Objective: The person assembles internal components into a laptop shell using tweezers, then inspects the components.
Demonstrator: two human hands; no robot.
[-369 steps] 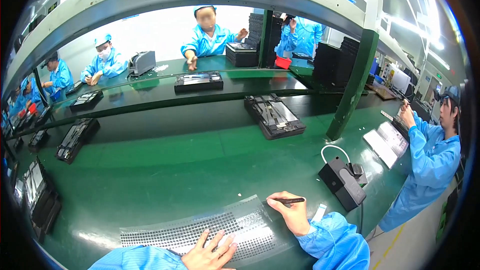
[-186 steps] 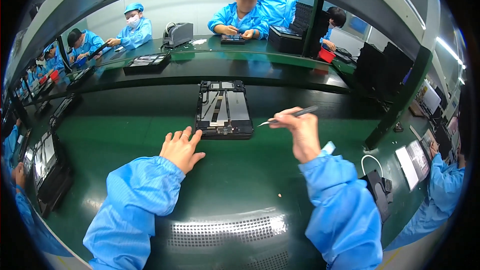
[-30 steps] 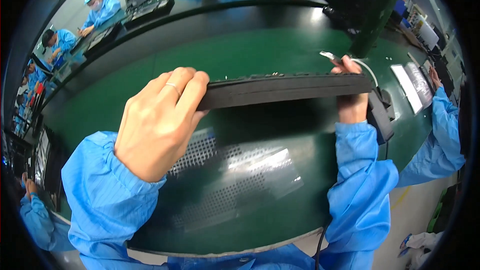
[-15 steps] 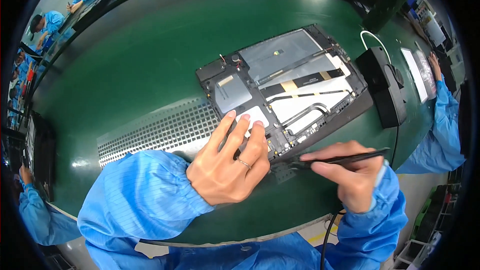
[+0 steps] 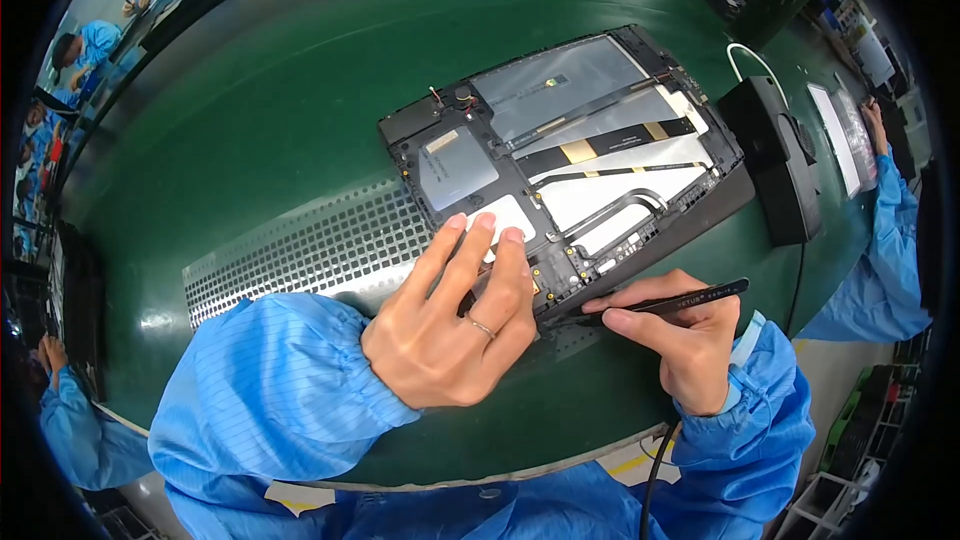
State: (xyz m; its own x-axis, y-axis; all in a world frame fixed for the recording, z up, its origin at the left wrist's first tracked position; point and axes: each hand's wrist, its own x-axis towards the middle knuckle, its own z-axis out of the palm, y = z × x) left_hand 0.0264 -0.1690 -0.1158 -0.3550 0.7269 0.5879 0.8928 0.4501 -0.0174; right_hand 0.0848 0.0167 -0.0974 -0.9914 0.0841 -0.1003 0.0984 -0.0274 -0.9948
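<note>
An opened electronic device, black-framed like a tablet or laptop, lies tilted on the green mat, its ribbon cables and silver panels showing. My left hand rests on its lower left part with fingers stretched out, tips on a white panel. Black tweezers are pinched in my right hand. Their tips reach the device's near lower edge, where the fingers partly hide them. A clear sheet with rows of small dark squares lies left of the device, partly under my left sleeve.
A black boxy unit with a white cable stands right of the device. A white tray-like item lies farther right, near another person's hand. The green mat extends leftward. Several people in blue coats work at the far left. A black cable hangs at the near edge.
My right hand has moved left and slightly up, bringing the tweezers to the device's near edge. The device appears slightly higher and farther left in view. My left hand stays on it.
</note>
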